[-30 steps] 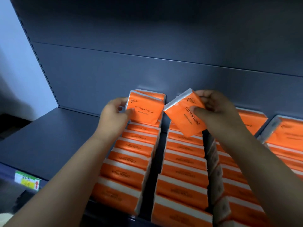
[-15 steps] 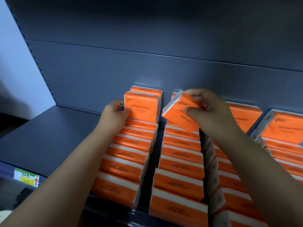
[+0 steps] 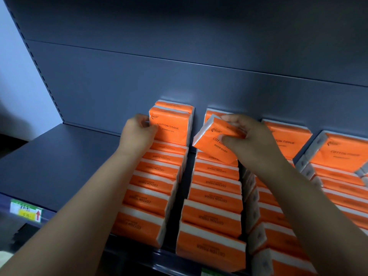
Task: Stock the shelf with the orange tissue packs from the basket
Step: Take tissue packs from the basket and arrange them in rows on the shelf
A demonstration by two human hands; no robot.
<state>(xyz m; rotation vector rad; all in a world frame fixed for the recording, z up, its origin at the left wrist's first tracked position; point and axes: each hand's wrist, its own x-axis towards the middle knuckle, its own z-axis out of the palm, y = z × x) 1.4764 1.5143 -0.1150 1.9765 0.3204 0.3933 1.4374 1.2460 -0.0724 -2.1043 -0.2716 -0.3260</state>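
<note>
Pinching a tilted tissue pack (image 3: 209,137), right hand (image 3: 252,140); left hand (image 3: 137,134) gripping upright pack (image 3: 172,129).

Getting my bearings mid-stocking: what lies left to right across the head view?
Price label → left hand → upright pack it grips → tilted pack → right hand holding it → third row's rear pack → far-right rear pack.

"COTTON TISSUE" on orange tissue packs (image 3: 169,127)

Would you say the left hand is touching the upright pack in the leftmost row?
Touching. The head view shows the left hand gripping the left edge of the upright pack.
</note>
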